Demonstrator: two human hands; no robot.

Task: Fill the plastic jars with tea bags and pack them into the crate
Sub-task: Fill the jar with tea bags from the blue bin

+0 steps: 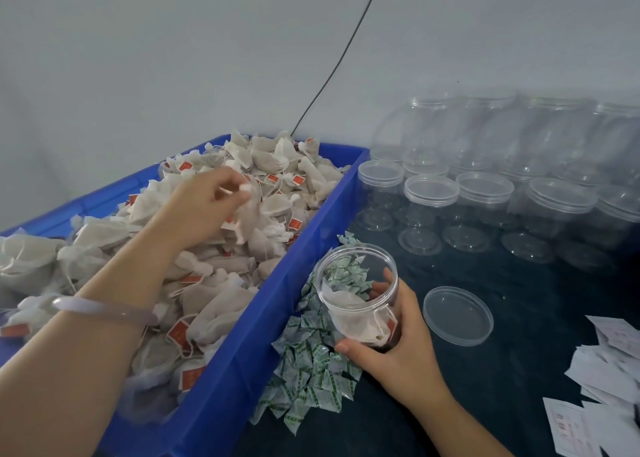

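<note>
Filling step, early stage. Right hand [398, 345] grips the open jar [356, 283] near centre, fingers wrapped round its wall, mouth tilted toward the blue bin [311, 235]. A few tea bags [360, 321] lie in its bottom; it is mostly empty.

Left hand [207, 207] reaches far into the bin, fingers curled, pinching a single bag [246, 219] off the heap.

Loose lid [458, 315] lies flat on the tabletop [485, 404], just right of the jar. Lidded empty jars [485, 193] are stacked far right. Green-printed sachets [311, 370] are heaped between bin and jar.

Next, by my reading: carry the bag over the bin wall and drop it into the jar mouth. Strings may drag neighbouring bags along. No packing crate identifiable.
</note>
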